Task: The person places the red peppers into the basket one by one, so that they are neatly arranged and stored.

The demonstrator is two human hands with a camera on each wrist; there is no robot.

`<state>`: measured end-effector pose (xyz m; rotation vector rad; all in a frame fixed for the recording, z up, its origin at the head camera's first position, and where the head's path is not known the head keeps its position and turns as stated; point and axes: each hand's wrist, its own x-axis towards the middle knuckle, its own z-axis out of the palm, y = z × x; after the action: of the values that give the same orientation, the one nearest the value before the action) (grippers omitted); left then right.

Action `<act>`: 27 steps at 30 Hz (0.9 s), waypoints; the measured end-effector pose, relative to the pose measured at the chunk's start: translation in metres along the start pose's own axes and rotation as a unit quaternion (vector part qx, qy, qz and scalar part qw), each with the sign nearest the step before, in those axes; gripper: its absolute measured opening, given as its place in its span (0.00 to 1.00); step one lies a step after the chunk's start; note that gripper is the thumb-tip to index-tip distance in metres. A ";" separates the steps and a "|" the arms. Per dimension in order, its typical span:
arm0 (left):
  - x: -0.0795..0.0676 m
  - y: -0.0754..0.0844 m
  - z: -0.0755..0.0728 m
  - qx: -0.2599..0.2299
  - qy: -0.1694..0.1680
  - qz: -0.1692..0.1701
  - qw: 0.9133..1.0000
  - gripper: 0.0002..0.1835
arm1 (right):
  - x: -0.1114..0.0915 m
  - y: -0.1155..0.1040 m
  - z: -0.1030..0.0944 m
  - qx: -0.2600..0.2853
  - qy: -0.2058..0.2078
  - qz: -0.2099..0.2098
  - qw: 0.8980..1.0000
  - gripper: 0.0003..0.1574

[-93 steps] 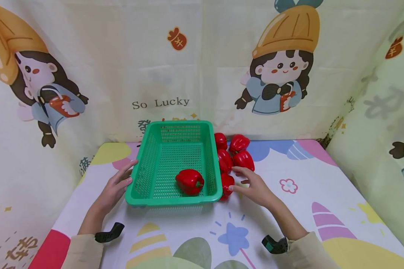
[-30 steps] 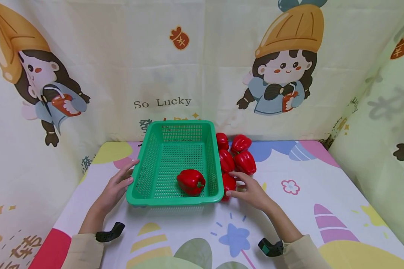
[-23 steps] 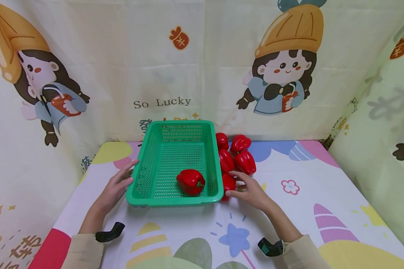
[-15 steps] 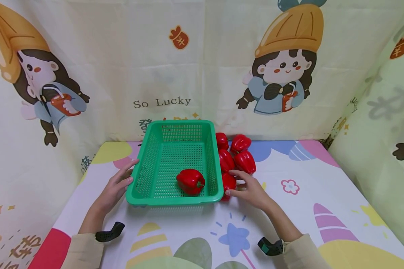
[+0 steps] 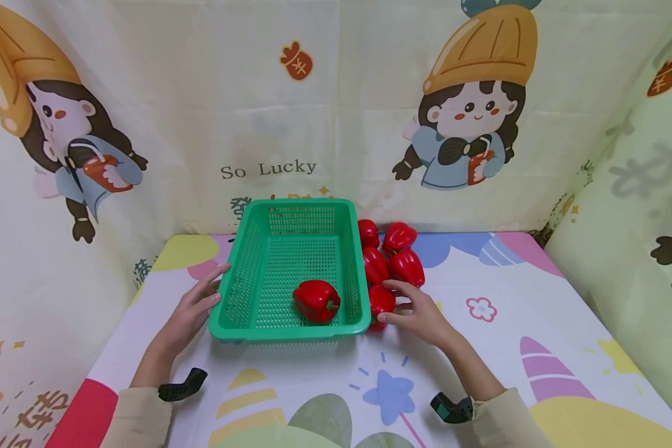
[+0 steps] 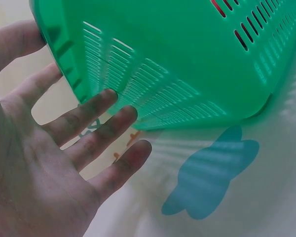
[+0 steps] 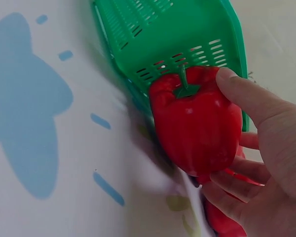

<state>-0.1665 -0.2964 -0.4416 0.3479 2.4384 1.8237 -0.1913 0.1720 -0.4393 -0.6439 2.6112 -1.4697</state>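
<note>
A green plastic basket with slotted sides stands in the middle of the table, and one red bell pepper lies in its near right part. At its left side, my left hand has fingertips against the rim and wall; in the left wrist view the fingers are spread and nearly straight. My right hand grips another red bell pepper just outside the basket's right wall. Thumb near the green stem, fingers round the lower end, it holds this pepper close beside the wall in the right wrist view.
Several more red bell peppers lie bunched along the basket's right side, behind my right hand. A patterned cloth covers the table. Behind it hangs a printed cloth backdrop, with another cloth wall at right.
My right hand has come in from the right and taken hold of the nearest outside pepper, which has shifted slightly right. My left hand stays at the basket.
</note>
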 end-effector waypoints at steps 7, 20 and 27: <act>0.000 0.003 0.000 -0.008 -0.005 -0.003 1.000 0.29 | -0.001 -0.002 -0.001 -0.002 0.007 -0.002 1.000 0.46; -0.001 0.001 0.000 -0.018 -0.006 0.002 1.000 0.29 | -0.002 -0.003 -0.004 -0.004 0.016 -0.011 1.000 0.43; 0.000 -0.003 -0.001 -0.029 -0.007 0.012 0.999 0.29 | -0.003 -0.009 -0.006 -0.002 0.032 0.002 0.999 0.46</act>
<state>-0.1673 -0.2978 -0.4440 0.3860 2.3781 1.8900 -0.1875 0.1740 -0.4288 -0.6014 2.6617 -1.5103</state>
